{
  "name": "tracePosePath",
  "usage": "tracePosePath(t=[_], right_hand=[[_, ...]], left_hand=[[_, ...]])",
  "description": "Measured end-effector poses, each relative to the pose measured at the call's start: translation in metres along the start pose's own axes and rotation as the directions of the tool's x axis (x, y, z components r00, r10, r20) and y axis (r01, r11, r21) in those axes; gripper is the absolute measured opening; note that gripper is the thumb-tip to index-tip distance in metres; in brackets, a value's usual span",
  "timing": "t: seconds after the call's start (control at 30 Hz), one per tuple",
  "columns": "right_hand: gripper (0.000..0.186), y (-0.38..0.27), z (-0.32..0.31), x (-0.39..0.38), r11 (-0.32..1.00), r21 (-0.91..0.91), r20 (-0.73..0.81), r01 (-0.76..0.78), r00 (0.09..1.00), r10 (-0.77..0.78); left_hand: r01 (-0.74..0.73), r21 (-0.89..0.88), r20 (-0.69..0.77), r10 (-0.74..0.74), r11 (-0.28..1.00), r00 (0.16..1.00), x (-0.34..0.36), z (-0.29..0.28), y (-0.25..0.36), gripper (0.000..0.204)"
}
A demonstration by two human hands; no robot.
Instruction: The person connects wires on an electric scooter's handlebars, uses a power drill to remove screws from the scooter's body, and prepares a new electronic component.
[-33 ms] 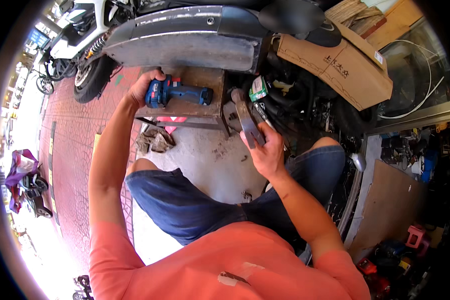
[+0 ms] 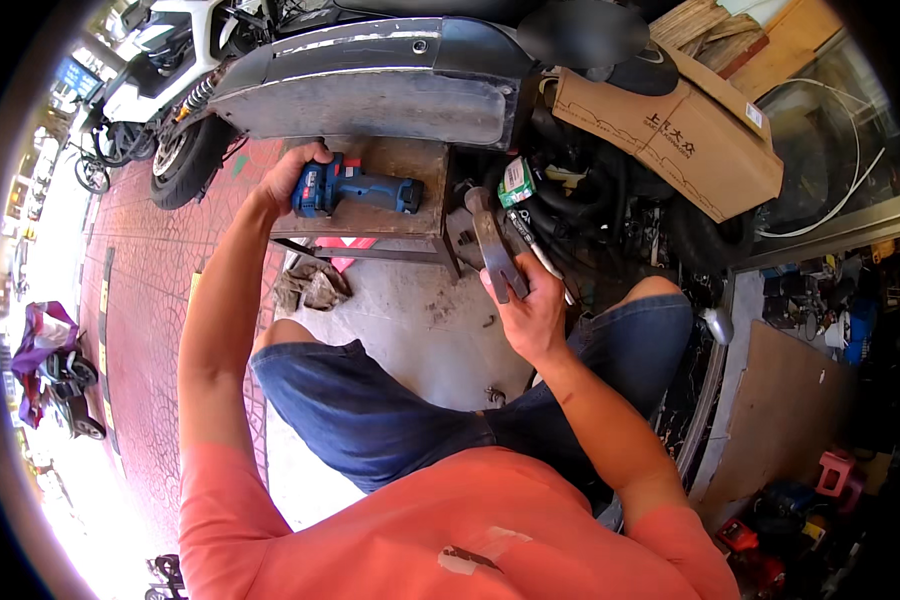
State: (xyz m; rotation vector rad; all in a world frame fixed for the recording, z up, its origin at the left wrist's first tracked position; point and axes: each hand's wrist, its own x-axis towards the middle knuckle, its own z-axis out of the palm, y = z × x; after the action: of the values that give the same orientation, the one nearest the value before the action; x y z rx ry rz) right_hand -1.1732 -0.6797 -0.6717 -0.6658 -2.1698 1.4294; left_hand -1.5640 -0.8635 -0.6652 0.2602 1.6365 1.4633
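My left hand (image 2: 295,175) is closed around the head end of a blue cordless power tool (image 2: 355,187), which lies on its side over a worn brown bench (image 2: 410,160). Its handle and dark battery point to the right; my fingers and palm cover part of the body. In my right hand (image 2: 535,310) is a claw hammer (image 2: 491,243), gripped near its forked claw, with the round striking face at the far end. A silver rod-like piece (image 2: 535,243) shows just behind the hammer; whether it belongs to it I cannot tell.
A long dark bumper-like panel (image 2: 370,100) rests across the back of the bench. A cardboard box (image 2: 680,145) leans at the back right, above black hoses and a green-white packet (image 2: 517,182). A crumpled rag (image 2: 312,286) lies under the bench. A motorcycle wheel (image 2: 185,160) stands at left.
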Motion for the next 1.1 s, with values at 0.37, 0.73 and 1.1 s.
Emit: tracePosePath(t=[0.37, 0.73, 1.1], right_hand=[[0.037, 0.038, 0.049, -0.13, 0.983, 0.114, -0.025, -0.146, 0.988, 0.15], [0.02, 0.077, 0.072, -0.089, 0.841, 0.483, -0.112, -0.245, 0.935, 0.336], [0.013, -0.004, -0.027, 0.011, 0.938, 0.257, -0.277, 0.233, 0.948, -0.16]], left_hand=[[0.288, 0.85, -0.477, 0.414, 0.44, 0.776, -0.01, 0.001, -0.009, 0.064], [-0.131, 0.177, -0.274, 0.176, 0.976, 0.945, -0.047, 0.099, 0.031, 0.036], [-0.032, -0.337, 0.159, 0.091, 0.941, 0.983, -0.054, 0.24, 0.034, 0.024]])
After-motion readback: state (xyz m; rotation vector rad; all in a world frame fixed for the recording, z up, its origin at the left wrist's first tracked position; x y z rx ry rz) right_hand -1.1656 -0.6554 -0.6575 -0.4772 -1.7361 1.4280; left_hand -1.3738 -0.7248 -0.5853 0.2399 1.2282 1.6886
